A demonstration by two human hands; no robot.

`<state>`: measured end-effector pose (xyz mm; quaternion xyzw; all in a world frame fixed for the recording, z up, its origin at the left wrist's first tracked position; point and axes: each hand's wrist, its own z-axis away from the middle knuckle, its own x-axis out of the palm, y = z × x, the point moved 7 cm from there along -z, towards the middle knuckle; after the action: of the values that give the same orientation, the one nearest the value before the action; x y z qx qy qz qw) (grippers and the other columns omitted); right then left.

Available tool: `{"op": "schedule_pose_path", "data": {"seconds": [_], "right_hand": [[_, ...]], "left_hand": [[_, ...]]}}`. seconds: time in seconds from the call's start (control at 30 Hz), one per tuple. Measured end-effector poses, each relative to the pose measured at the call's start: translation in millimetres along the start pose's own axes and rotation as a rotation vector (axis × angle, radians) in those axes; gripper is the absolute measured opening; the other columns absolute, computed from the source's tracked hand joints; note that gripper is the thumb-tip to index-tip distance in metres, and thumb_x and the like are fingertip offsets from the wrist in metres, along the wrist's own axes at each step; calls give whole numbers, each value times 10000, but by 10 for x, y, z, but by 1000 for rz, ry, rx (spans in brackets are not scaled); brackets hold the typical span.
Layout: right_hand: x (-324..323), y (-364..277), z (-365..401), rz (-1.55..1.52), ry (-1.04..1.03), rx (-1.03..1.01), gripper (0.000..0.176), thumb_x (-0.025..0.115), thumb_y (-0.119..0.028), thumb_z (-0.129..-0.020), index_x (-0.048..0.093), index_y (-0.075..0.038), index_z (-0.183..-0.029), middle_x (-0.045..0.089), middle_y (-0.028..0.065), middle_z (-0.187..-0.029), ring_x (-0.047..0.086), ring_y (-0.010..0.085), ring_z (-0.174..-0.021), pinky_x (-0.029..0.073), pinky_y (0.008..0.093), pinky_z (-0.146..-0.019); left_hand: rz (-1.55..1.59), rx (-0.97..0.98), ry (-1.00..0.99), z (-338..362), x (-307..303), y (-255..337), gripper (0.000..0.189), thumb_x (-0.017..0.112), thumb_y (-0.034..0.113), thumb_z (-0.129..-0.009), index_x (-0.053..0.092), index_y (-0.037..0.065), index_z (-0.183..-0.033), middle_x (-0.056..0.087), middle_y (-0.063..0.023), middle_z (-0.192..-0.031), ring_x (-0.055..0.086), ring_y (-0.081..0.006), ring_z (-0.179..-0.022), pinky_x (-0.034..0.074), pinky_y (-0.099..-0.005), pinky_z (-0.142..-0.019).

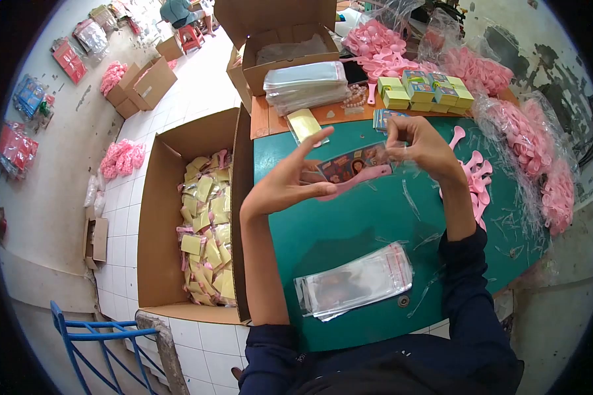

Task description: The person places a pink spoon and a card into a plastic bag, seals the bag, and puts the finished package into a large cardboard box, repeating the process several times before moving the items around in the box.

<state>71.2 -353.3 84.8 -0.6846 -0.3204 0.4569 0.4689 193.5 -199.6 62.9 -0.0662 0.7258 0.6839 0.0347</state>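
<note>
Head view — shows clear packet (357, 170) held up over green bench (349, 230), between both hands. Looks flat and see-through, with a colourful printed picture card inside and a long pink plastic piece lying along its lower edge. Tilted slightly, left end lower. Gripped at upper right corner by right hand (423, 146) — fingers pinched closed on the film, dark sleeve further down the arm. Propped at left end by left hand (286, 185), mostly open: fingers splayed, index pointing up, thumb pressed under the pink piece. Below the hands, nearer the body, stack of empty clear bags (356, 282) flat on bench. Right of the packet, loose pink spoons (473, 172) on bench; behind it, small pile of cards (383, 119) and yellow-green boxes (425, 89). Left of bench, on the tiled floor, open cardboard box (161, 217) full of yellow packets (207, 240).
</note>
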Motion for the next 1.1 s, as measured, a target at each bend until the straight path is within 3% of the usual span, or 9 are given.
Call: {"op": "schedule_pose_path", "data": {"seconds": [0.2, 0.4, 0.5, 0.6, 0.7, 0.73, 0.83, 1.0, 1.1], "right_hand": [[144, -25, 22, -62, -88, 194, 118, 677, -67, -709, 566, -26, -708, 570, -8, -693, 499, 45, -660, 389, 204, -589], [86, 49, -54, -28, 105, -111, 128, 707, -81, -704, 607, -4, -723, 559, -14, -641, 529, 57, -619, 401, 212, -534], [85, -44, 23, 227, 241, -14, 145, 705, -91, -706, 606, 5, -750, 581, 24, -668, 543, 82, -620, 419, 244, -529], [401, 5, 74, 376, 266, -117, 207, 704, -139, -728, 626, 17, -838, 634, 97, -780, 600, 140, -657, 460, 279, -558], [868, 226, 135, 312, -62, -184, 302, 696, -196, -758, 633, 5, -975, 643, 138, -910, 635, 229, -771, 495, 328, -658], [1018, 223, 210, 394, -338, -269, 346, 660, -185, -792, 608, -61, -1111, 609, 121, -1071, 593, 256, -966, 465, 353, -825], [1072, 264, 185, 398, -280, -349, 362, 606, -217, -844, 571, -86, -1180, 543, 134, -1220, 515, 293, -1107, 401, 373, -936], [1133, 763, 174, 826, -131, -193, 361, 503, -342, -900, 553, -152, -1203, 377, 67, -1400, 309, 278, -1316, 262, 597, -1000], [1080, 717, 169, 906, -19, -263, 333, 536, -306, -884, 564, -139, -1171, 410, 119, -1358, 345, 308, -1283, 297, 537, -1002]], "left_hand": [[94, 68, 133, 0, -126, 14, 845, 734, 99, -762, 218, 109, -1430, 621, -134, -994, 601, -110, -841, 473, -189, -672], [-145, 43, 200, 24, -188, 37, 680, 656, 134, -841, 266, 90, -1396, 604, -45, -836, 583, -80, -746, 476, -191, -618], [-149, -29, 672, 86, -387, -284, 537, 573, 241, -906, 305, 73, -1340, 577, -54, -769, 599, -108, -740, 504, -237, -627], [462, -250, 337, 261, 262, -626, 566, 408, 334, -971, 136, 86, -1402, 611, -153, -891, 632, -211, -829, 541, -339, -729], [649, -279, 312, 396, 492, -916, 657, 394, 258, -979, -63, 116, -1429, 570, -182, -1069, 620, -236, -926, 533, -360, -778], [659, -270, 310, 419, 523, -997, 698, 390, 227, -980, -135, 127, -1430, 550, -195, -1144, 615, -244, -968, 529, -362, -793], [451, -330, 317, 518, 470, -1032, 705, 373, 144, -976, -174, 135, -1420, 514, -183, -1200, 607, -259, -985, 531, -379, -807], [518, -376, 324, 559, 530, -1023, 733, 395, 76, -956, -171, 138, -1418, 565, -231, -1114, 623, -284, -979, 548, -379, -775], [482, -352, 285, 594, 513, -1000, 726, 426, 97, -954, -118, 137, -1432, 584, -250, -1076, 634, -293, -954, 553, -374, -759]]}}
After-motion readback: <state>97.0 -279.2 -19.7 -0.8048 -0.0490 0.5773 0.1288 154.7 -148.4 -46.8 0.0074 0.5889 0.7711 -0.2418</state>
